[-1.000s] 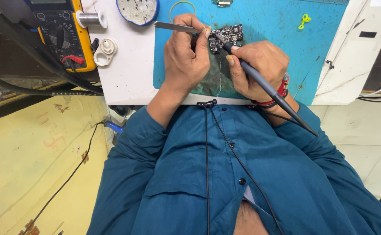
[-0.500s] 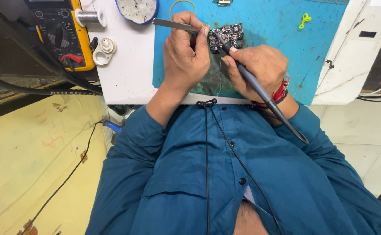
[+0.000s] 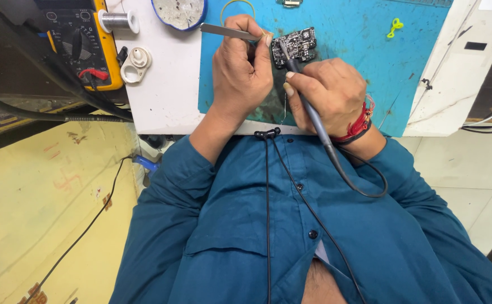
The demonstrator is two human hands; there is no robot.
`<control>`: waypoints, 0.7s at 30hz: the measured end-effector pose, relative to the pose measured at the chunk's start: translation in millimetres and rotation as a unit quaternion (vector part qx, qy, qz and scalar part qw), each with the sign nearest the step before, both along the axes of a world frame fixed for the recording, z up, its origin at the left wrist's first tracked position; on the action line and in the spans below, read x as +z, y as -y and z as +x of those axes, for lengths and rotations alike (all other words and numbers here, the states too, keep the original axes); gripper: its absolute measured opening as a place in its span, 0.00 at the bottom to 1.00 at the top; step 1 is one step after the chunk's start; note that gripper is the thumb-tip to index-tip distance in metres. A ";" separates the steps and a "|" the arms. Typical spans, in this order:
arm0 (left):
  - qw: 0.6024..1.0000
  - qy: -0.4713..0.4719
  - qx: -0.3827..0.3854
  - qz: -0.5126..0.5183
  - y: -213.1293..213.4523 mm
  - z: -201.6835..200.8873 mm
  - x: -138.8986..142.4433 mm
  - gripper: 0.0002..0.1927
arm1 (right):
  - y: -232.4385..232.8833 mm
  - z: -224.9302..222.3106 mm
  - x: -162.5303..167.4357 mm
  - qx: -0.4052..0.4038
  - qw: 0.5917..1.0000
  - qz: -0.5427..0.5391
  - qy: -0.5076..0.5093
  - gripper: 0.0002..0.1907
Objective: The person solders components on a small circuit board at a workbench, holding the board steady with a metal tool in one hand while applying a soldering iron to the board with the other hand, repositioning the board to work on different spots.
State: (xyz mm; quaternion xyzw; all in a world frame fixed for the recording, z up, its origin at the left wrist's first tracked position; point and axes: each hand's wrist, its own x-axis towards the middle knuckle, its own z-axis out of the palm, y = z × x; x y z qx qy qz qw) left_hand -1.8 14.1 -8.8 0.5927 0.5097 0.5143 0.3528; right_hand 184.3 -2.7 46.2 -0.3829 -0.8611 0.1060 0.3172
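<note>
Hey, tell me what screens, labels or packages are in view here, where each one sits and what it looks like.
Multimeter: top left, at the white bench's edge; yellow casing, black face with a round dial; its display is cut off by the frame.
Black rectangular label: top right, on the white panel; small and dark.
No packages or signs show.
</note>
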 end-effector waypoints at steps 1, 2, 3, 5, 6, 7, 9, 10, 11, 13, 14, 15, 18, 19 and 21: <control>1.000 -0.006 0.000 0.006 0.3 -0.4 -0.1 0.12 | 0.4 -0.7 0.4 -0.001 1.000 -0.001 0.002 0.09; 1.000 -0.012 0.001 0.012 0.5 0.0 -0.1 0.12 | 0.6 -0.8 0.4 -0.002 1.000 -0.002 0.004 0.10; 1.000 -0.017 0.001 0.019 0.0 0.1 -0.3 0.12 | 0.4 -1.0 -0.1 -0.010 1.000 -0.004 0.001 0.09; 1.000 -0.004 0.000 0.010 0.2 -0.3 -0.3 0.12 | 1.4 -0.9 -1.7 -0.026 1.000 -0.009 -0.005 0.09; 1.000 0.002 -0.001 0.005 0.5 0.1 -0.2 0.12 | 1.9 0.1 -2.5 -0.033 0.999 -0.007 -0.019 0.09; 1.000 -0.001 -0.002 0.014 0.4 0.5 -0.3 0.12 | 2.0 1.5 -3.5 -0.039 0.999 -0.005 -0.033 0.09; 1.000 -0.008 0.000 0.030 -0.2 0.4 -0.7 0.12 | 2.0 3.3 -6.2 -0.046 0.998 -0.003 -0.050 0.08; 1.000 -0.004 0.000 0.029 0.1 0.3 -0.6 0.12 | 2.0 4.3 -7.4 -0.048 0.997 -0.004 -0.053 0.08; 1.000 0.000 0.000 0.027 0.5 0.5 -0.6 0.12 | 2.6 5.0 -8.2 -0.051 0.997 -0.005 -0.054 0.07; 1.000 0.007 -0.001 0.022 0.8 1.0 -0.7 0.12 | 3.6 6.3 -8.8 -0.044 0.998 -0.008 -0.048 0.07; 1.000 0.008 -0.001 0.019 0.8 1.1 -0.5 0.12 | 3.7 6.9 -8.8 -0.041 0.998 -0.009 -0.045 0.07; 1.000 0.009 -0.001 0.015 0.8 1.1 -0.3 0.12 | 3.3 6.5 -9.0 -0.038 0.998 -0.010 -0.049 0.07; 1.000 0.002 0.001 0.015 0.6 1.6 0.3 0.12 | 1.3 5.2 -8.5 -0.029 0.998 -0.009 -0.056 0.07; 1.000 0.002 0.001 0.017 0.3 1.5 0.5 0.12 | 0.6 4.8 -8.1 -0.026 0.998 -0.007 -0.057 0.07; 1.000 0.002 -0.002 0.018 0.8 1.1 0.9 0.12 | 0.0 3.9 -7.4 -0.022 0.998 -0.006 -0.057 0.07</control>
